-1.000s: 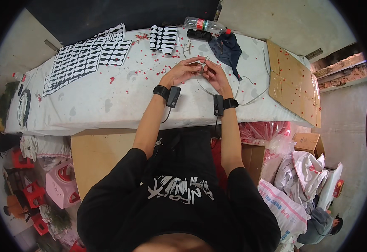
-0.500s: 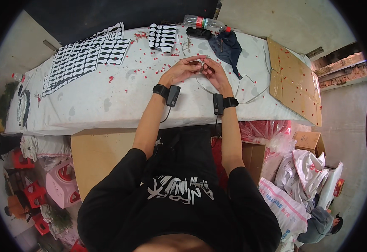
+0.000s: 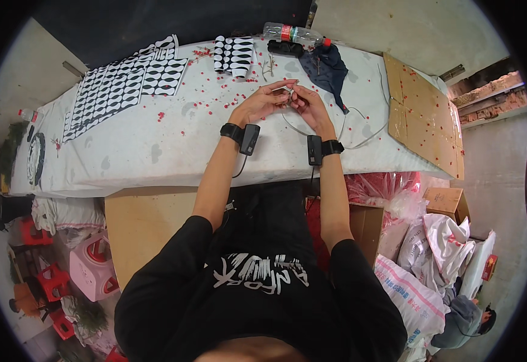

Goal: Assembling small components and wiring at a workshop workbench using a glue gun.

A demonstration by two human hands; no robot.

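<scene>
Over the white-covered table, my left hand and my right hand meet with their fingertips pinched together. Something thin and small is between the fingers; its kind is too small and covered to make out. A narrow grey strip curves across the table to the right, passes behind my right wrist and loops up close to the fingers. Small red berries lie scattered around and beyond my left hand. Bits of thin brown twig rest just past the hands.
Black-and-white patterned sheets and a rolled piece lie at the back left. A clear bottle, a black case and dark cloth are at the back. Flat cardboard covers the right end. Sacks and stools stand below.
The whole view has shifted very slightly. Both hands stay together at the same spot over the table, with only a small movement at the fingertips.
</scene>
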